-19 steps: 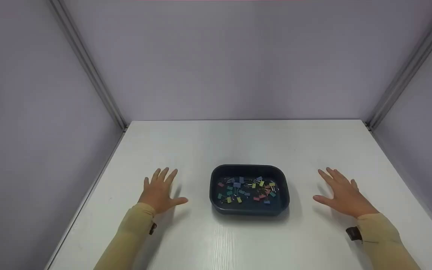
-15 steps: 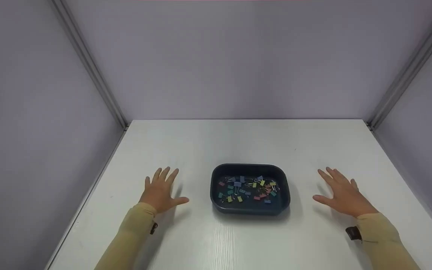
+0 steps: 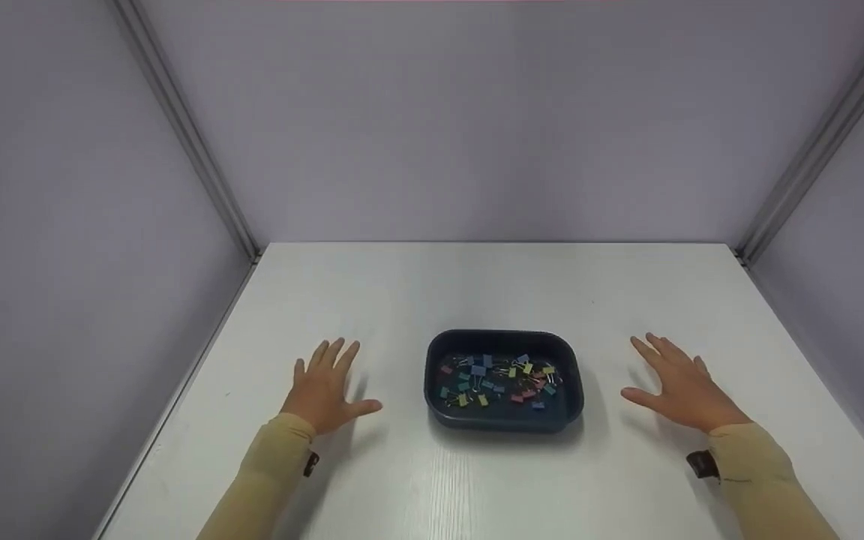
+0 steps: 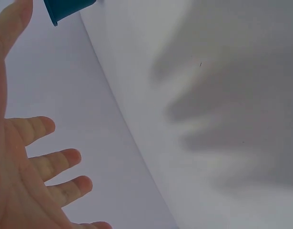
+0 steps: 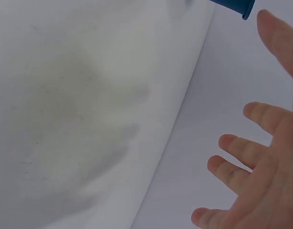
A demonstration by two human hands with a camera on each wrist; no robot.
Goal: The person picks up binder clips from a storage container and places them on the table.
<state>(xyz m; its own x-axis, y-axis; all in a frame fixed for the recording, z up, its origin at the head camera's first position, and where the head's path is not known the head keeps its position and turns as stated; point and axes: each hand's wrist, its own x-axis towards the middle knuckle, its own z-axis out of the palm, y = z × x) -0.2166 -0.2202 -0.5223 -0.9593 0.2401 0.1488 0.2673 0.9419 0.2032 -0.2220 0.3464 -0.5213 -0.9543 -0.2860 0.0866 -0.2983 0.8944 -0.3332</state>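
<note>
From the head view, a dark blue tray (image 3: 503, 421) sits near the middle of the white surface (image 3: 432, 285), between my two grips. Binder clips (image 3: 478, 370) in blue, green, yellow and red lie loosely scattered inside it, some with silvery wire handles sticking up. My left grip (image 3: 321, 394) is on the tray's left and my right grip (image 3: 679, 386) on its right, both apart from its rim, fingers straight and spread, holding nothing. A strip of surface separates each of them from the tray. More surface runs behind the tray to the far edge, where the back wall (image 3: 432, 135) rises; side walls (image 3: 64, 225) flank it.

From the left wrist, I see my thumb (image 4: 13, 24) and the outstretched fingers (image 4: 36, 129), with part of the tray at the top. The hand's shadow (image 4: 217, 100) spreads over the surface, whose edge runs diagonally.

From the right wrist, my fingers are likewise stretched and apart. A bit of the tray shows at the top, and small dark marks (image 5: 41, 178) dot the surface.
</note>
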